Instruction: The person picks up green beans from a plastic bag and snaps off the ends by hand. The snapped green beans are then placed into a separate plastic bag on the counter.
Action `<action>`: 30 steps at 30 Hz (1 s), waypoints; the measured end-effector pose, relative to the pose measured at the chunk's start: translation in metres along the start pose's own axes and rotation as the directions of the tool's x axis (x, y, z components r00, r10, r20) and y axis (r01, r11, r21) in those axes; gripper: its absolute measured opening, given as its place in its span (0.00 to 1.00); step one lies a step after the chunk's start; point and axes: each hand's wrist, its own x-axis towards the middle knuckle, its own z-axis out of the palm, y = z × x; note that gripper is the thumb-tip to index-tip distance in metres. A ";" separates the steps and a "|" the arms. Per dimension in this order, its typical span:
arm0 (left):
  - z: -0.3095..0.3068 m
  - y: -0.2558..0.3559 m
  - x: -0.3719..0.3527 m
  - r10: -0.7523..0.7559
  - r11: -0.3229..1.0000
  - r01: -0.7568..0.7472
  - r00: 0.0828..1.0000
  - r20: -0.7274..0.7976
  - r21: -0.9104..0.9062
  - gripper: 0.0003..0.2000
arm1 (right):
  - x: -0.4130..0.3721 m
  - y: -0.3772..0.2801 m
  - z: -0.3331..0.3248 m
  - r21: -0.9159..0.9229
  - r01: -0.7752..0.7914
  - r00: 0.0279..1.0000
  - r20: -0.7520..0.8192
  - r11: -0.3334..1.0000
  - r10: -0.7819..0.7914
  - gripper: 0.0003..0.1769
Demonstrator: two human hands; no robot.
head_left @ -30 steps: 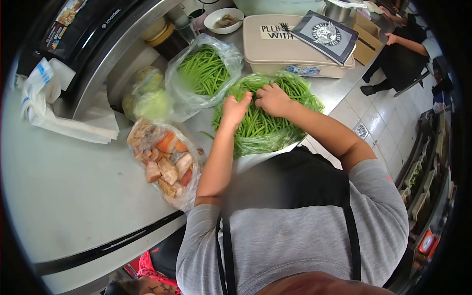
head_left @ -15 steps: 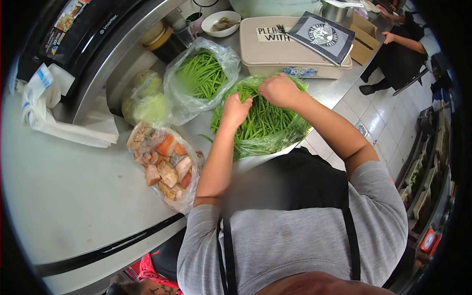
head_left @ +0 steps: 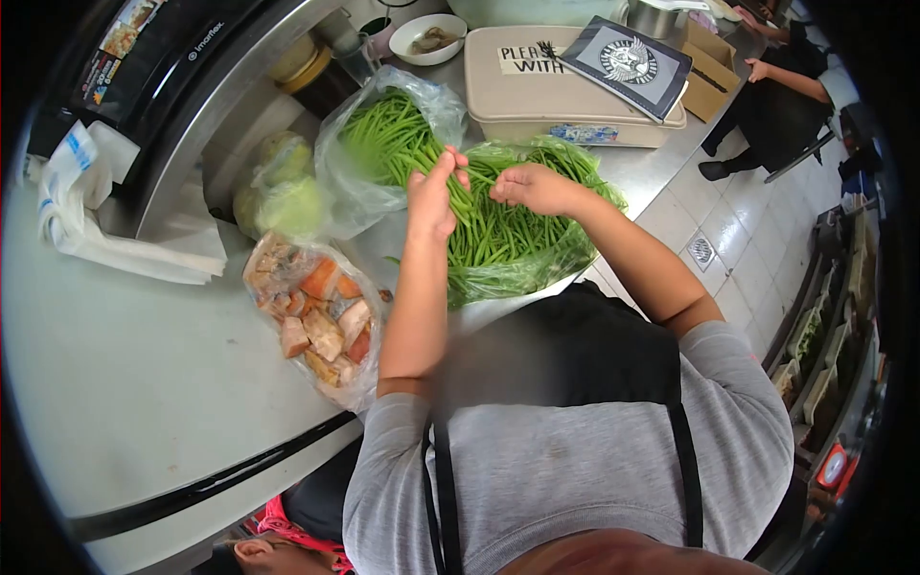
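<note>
My left hand (head_left: 436, 192) is closed on green beans at the gap between two open plastic bags. Beside it, my right hand (head_left: 532, 188) pinches at a bean above the nearer bag. That nearer green-tinted bag (head_left: 508, 278) is full of green beans (head_left: 498, 235). Behind and to the left, a clear bag (head_left: 350, 196) holds more long beans (head_left: 388, 134). A clear bag with chunks of meat and orange pieces (head_left: 321, 311) lies to the left of my left forearm.
Behind the beans sits a lidded beige box (head_left: 517, 86) with a notebook (head_left: 628, 67) on top. A white bowl (head_left: 428, 40), a bag of pale green vegetables (head_left: 287, 196) and a white cloth (head_left: 81, 211) stand around. Another person (head_left: 786, 105) is at the upper right.
My left hand has moved left and up toward the clear bean bag. My right hand has shifted left and slightly down. Another person's head shows more at the bottom left.
</note>
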 end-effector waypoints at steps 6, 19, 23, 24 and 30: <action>0.007 0.013 -0.005 0.176 0.960 -0.191 0.980 0.088 0.204 0.04 | 0.022 -0.022 0.010 -0.331 -0.077 0.991 -0.125 0.940 0.038 0.10; -0.054 -0.043 0.016 0.009 0.327 -0.116 0.993 0.120 0.938 0.10 | 0.040 -0.007 0.011 -0.901 0.157 0.982 0.100 0.405 -0.158 0.09; -0.022 -0.026 0.014 -0.120 0.722 0.062 0.992 0.037 0.690 0.06 | 0.039 -0.025 -0.009 -0.519 0.217 0.949 -0.085 0.827 -0.303 0.08; -0.018 -0.020 0.016 -0.093 0.761 0.042 0.995 0.045 0.647 0.06 | 0.040 -0.026 -0.015 -0.230 0.182 0.955 -0.191 0.956 -0.228 0.10; -0.003 0.010 0.018 0.085 0.872 -0.069 0.996 -0.010 0.485 0.05 | 0.019 -0.013 -0.012 -0.354 0.116 0.987 -0.060 0.928 -0.146 0.15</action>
